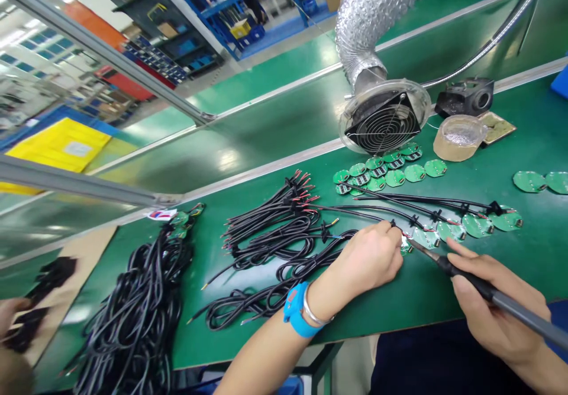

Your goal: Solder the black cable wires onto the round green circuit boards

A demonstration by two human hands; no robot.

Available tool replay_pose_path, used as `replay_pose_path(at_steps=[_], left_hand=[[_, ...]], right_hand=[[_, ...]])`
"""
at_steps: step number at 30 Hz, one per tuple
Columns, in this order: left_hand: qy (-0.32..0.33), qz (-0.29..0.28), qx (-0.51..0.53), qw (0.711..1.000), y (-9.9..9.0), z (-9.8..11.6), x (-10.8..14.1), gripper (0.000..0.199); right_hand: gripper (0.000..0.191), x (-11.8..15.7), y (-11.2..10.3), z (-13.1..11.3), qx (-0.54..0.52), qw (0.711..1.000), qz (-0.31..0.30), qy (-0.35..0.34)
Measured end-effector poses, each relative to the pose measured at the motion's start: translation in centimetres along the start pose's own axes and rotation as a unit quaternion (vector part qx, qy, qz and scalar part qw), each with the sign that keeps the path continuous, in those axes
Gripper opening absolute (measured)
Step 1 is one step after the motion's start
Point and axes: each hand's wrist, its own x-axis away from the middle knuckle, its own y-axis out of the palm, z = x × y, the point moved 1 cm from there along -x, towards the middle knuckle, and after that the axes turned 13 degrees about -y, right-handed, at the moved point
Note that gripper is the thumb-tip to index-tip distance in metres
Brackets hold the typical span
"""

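Observation:
My left hand (371, 257), with a blue band and a metal bangle on its wrist, is closed around the end of a black cable (364, 213) at a small green circuit board (406, 245). My right hand (497, 300) grips a soldering iron (483, 288) like a pen, its tip touching or nearly touching that board's wire end. To the right, several round green boards (477, 225) lie in a row, with black cables attached. Farther back are more round boards (415, 173) in overlapping rows.
A fume extractor (385, 120) hangs behind the boards, beside a tape roll (460, 138) and a black holder (465, 97). Cable bundles (275, 217) lie left of centre, with a large cable heap (133, 318) farther left. Another person's hand (12, 318) shows at the left edge.

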Motion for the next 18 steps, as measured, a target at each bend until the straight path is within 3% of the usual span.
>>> replay_pose_path(at_steps=[5, 13, 18], left_hand=[[0.056, -0.012, -0.027, 0.998, -0.9, -0.9, 0.9, 0.017], [0.099, 0.002, -0.138, 0.985, -0.7, -0.6, 1.7, 0.016], [0.097, 0.021, -0.131, 0.986, -0.1, -0.3, 1.5, 0.015]], right_hand=[[0.025, 0.7, 0.3, 1.1, -0.060, 0.992, 0.032, 0.108], [0.027, 0.8, -0.3, 1.8, -0.062, 0.994, 0.012, 0.092], [0.027, 1.0, -0.3, 2.2, -0.066, 0.997, 0.008, 0.050]])
